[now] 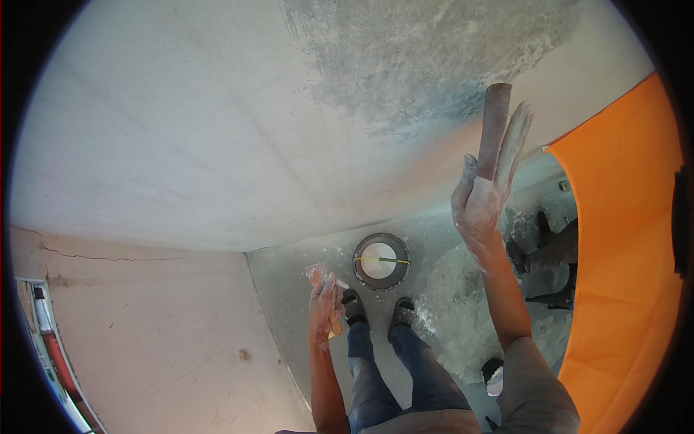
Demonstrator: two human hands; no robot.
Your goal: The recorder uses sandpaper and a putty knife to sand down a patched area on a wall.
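Observation:
My right hand (483, 210), dusted white, is raised at the wall with its fingers stretched upward. It holds a brown strip of sandpaper (496, 130) between the thumb and the fingers. The top of the strip lies by the lower edge of a rough grey patch (434, 65) on the pale wall (181, 123). Lower down, my left hand (323, 307), also dusty, is closed round a putty knife (316, 272). Its flat blade points up above the fingers, and its light brown handle shows below them.
A round black bucket (358, 273) with white contents stands by my feet, a yellow-green strip across it. At the right hangs an orange sheet (622, 239); dark legs and shoes (549, 253) show beside it. A cracked side wall (159, 325) stands left. White dust marks the grey floor (463, 289).

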